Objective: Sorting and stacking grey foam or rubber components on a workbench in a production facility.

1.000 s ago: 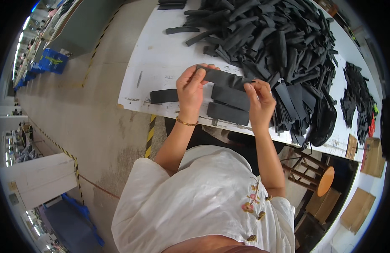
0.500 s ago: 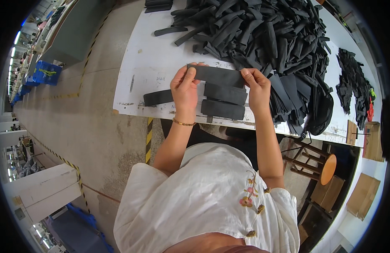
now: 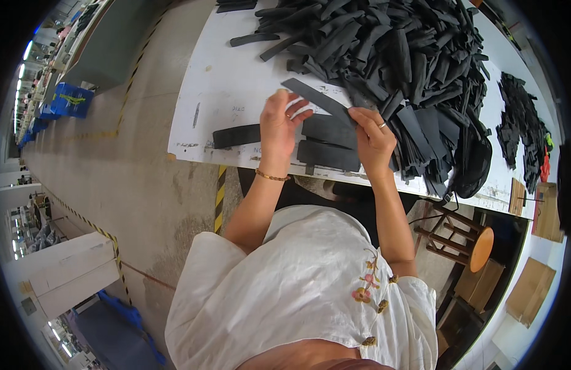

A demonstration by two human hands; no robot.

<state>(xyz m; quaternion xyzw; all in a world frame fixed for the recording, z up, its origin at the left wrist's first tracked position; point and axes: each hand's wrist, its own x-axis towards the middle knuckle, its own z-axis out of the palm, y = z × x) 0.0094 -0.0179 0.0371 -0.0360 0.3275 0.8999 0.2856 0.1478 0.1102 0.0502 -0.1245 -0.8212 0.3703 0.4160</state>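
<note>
A flat black fabric strip [image 3: 316, 98] is pinched at its right end by my right hand [image 3: 373, 137], which wears a ring. The strip slants up and to the left over the white table [image 3: 214, 80]. Just beside the strip's far end is my left hand [image 3: 282, 123], its fingers apart and nothing in them. Below the hands lie two more black strips, an upper one [image 3: 327, 129] and a nearer one [image 3: 327, 155], close to the table's front edge. Another black strip [image 3: 236, 136] lies left of my left wrist, partly hidden by it.
A big heap of black strips [image 3: 384, 49] covers the table's far side. To the right are a fanned stack of flat strips [image 3: 421, 139], a black backpack [image 3: 473, 157] and another dark pile [image 3: 520, 129]. A wooden stool [image 3: 479, 248] stands below the table's right side.
My left hand has let go of the strip and moved slightly down. The strip, once level between both hands, now tilts from my right hand alone.
</note>
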